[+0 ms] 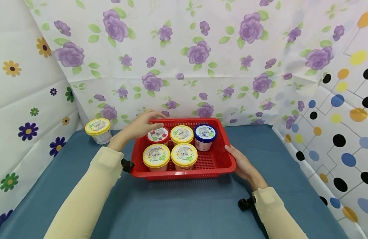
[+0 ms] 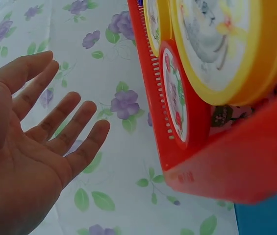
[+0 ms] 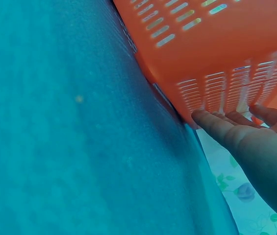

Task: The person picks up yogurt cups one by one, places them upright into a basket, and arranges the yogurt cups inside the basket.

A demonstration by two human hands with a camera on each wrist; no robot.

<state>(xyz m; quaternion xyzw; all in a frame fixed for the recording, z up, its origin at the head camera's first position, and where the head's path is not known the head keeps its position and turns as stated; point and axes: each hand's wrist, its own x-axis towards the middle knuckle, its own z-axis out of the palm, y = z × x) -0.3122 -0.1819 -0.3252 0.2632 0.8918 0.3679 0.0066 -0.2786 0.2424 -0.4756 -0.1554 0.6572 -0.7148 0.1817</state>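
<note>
A red plastic basket (image 1: 212, 161) holds three yellow-lidded tubs (image 1: 184, 155), one red-lidded tub (image 1: 158, 134) and one blue-lidded tub (image 1: 205, 132). My left hand (image 1: 145, 123) hovers by the basket's back left corner, near the red-lidded tub. In the left wrist view that hand (image 2: 45, 127) has its fingers spread and its palm bare, apart from the basket. At the basket's right side is my right hand (image 1: 241, 163). Its fingers (image 3: 216, 126) lie fairly straight against the slotted wall in the right wrist view, and part of the hand is cut off there.
Another yellow-lidded tub (image 1: 98, 130) stands outside the basket, at the table's back left. A blue cloth (image 1: 184, 209) covers the table. Flower-patterned sheeting (image 1: 178, 59) rises behind it, with more patterned sheeting (image 1: 339, 139) along the right.
</note>
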